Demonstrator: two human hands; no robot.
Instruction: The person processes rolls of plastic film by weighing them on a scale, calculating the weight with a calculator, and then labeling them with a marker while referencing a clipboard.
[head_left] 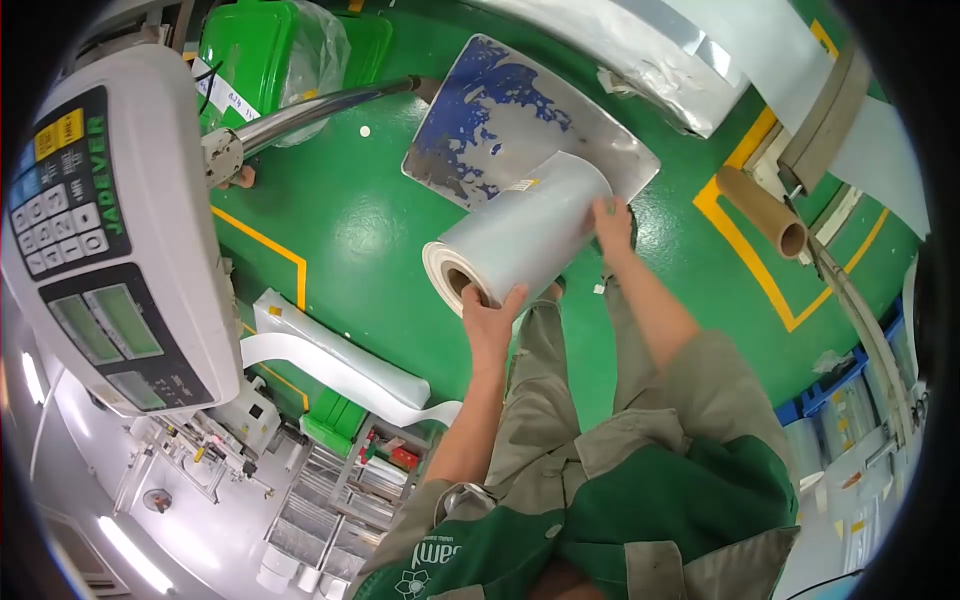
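Observation:
A thick roll of greyish plastic film (530, 225) with a cardboard core and a small yellow-and-white label lies slanted in front of my legs. My left hand (490, 322) grips its near end, the thumb on the outside and the fingers at the core opening. Near the far end, my right hand (613, 235) curls round the right side of the roll, its fingertips partly hidden. The roll's far part overlaps the worn blue-and-metal platform (500, 120) of a floor scale. The scale's keypad display head (115, 240) looms large at the left.
A metal post (330, 112) links display and platform. Green bins (250, 60) stand at upper left. A wrapped roll (340, 350) lies on the green floor at left. On the right are a cardboard tube (765, 215), yellow floor lines (750, 255) and a large silver-wrapped roll (640, 60).

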